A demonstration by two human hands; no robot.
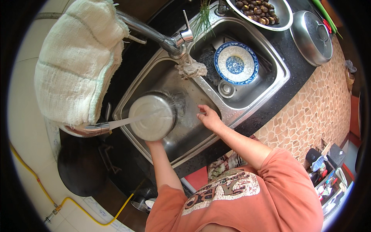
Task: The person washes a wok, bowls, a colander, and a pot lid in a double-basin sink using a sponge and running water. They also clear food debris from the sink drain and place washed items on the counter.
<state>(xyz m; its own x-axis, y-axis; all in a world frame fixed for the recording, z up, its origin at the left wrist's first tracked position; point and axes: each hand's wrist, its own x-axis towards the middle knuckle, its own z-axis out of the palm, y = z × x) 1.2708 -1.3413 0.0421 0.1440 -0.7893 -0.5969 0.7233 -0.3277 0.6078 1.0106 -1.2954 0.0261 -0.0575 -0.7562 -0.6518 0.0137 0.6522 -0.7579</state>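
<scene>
A round metal pot (pixel 151 117) is tilted in the left sink basin (pixel 188 139), its flat base facing up. My left hand (pixel 154 144) holds it from the near side, and the fingers are hidden behind the pot. Water runs from the chrome faucet (pixel 95 129) onto the base and splashes off its right side. Over the basin, right of the pot and apart from it, is my right hand (pixel 211 117). Its fingers are slightly bent and spread, with nothing seen in them.
The right basin holds a blue-and-white plate (pixel 236 63), a dark scrubber (pixel 211 65) and a drain strainer (pixel 226 88). A crumpled cloth (pixel 190 67) lies on the divider. Behind stand a bowl of brown nuts (pixel 285 18) and a metal lid (pixel 310 37). Towels (pixel 78 63) hang over the faucet pipe.
</scene>
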